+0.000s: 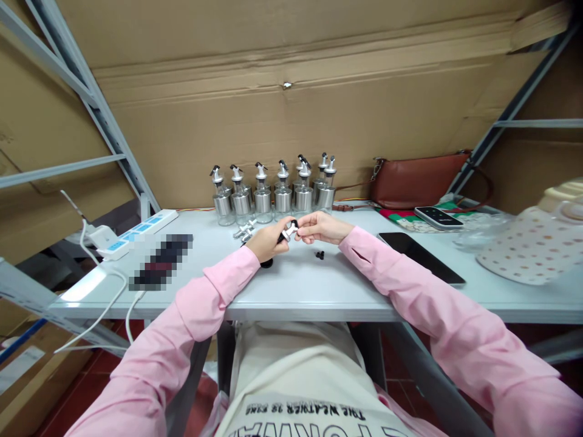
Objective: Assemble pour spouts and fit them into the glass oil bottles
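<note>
My left hand (269, 239) is closed around a silver and black pourer top (289, 232) above the middle of the table. On its right, the fingertips of my right hand (321, 228) are pinched at the pourer's tip; whatever lies between them is too small to make out. Several small black pieces (320, 255) lie on the tabletop below my right hand. Behind my left hand are loose silver pourer parts (246, 230). A black round item (266, 263) shows partly under my left hand. Several glass and steel bottles (283, 199) with pourer tops stand at the back.
At the left are a white power strip (139, 233) with cables and a pixelated dark item (161, 264). To the right lie a black tablet (421, 258), a brown bag (416, 182), a phone (438, 218) and a dotted white item (523, 249). Cardboard (296, 121) walls the back.
</note>
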`<state>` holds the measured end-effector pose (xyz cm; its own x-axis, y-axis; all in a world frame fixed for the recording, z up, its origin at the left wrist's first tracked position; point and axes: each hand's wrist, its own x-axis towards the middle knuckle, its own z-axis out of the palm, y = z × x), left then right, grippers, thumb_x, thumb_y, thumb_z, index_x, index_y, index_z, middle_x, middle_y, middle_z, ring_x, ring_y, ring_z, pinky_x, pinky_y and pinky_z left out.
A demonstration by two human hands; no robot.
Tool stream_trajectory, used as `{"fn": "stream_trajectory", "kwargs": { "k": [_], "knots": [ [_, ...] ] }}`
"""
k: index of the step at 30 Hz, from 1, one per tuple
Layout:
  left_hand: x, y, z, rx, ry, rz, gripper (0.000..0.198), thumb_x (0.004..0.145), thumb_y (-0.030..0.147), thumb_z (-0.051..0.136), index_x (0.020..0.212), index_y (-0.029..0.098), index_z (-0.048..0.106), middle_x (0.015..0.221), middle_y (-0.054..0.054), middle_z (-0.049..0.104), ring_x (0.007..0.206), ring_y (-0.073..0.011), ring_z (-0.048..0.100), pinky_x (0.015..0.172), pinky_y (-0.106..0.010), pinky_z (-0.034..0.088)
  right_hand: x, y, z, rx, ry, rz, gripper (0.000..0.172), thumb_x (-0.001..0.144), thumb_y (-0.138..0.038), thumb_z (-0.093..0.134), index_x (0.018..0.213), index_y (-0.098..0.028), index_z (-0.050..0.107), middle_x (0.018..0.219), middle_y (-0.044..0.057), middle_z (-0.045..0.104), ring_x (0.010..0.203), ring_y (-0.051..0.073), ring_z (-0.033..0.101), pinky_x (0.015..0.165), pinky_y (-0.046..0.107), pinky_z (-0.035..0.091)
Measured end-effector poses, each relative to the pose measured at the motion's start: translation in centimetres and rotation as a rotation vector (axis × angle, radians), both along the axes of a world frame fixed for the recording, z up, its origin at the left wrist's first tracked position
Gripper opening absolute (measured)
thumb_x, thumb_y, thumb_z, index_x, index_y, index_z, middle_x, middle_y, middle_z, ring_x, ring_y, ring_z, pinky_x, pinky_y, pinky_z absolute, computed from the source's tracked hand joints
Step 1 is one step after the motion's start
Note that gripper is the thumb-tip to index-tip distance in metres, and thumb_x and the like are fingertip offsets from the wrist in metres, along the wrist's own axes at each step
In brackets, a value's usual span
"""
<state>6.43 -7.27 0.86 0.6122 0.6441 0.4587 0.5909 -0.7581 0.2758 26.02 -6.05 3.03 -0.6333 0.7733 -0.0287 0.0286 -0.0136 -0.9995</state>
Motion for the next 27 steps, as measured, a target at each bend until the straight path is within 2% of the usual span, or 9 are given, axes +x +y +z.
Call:
{"fn": "stream_trajectory", "kwargs": {
  "k": [15, 27],
  "knots": [
    [-0.12, -0.02, -0.14, 0.011, -0.069, -0.045, 0.057, 0.066, 0.012, 0.043, 0.123, 0.014, 0.040, 0.090, -0.005, 0.061, 0.072, -0.0125, 0.057, 0.072, -0.023, 0.044, 0.59, 0.29, -0.16, -0.071, 0.064, 0.043, 0.028, 0.058, -0.025, 0.077, 0.079, -0.008, 0.067, 0.063, 0.003, 0.066, 0.044, 0.003, 0.047, 0.046, 0.018, 0.039],
    [-0.28, 0.18, -0.31, -0.023, -0.069, 0.012, 0.058, 0.068, 0.015, 0.042, 0.126, 0.013, 0.036, 0.091, -0.005, 0.058, 0.066, -0.0124, 0.055, 0.069, -0.024, 0.044, -0.01, 0.09, -0.42, -0.129, 0.120, 0.024, 0.029, 0.056, -0.026, 0.079, 0.078, -0.011, 0.065, 0.067, 0.004, 0.066, 0.052, 0.006, 0.056, 0.053, 0.020, 0.046]
  ]
}}
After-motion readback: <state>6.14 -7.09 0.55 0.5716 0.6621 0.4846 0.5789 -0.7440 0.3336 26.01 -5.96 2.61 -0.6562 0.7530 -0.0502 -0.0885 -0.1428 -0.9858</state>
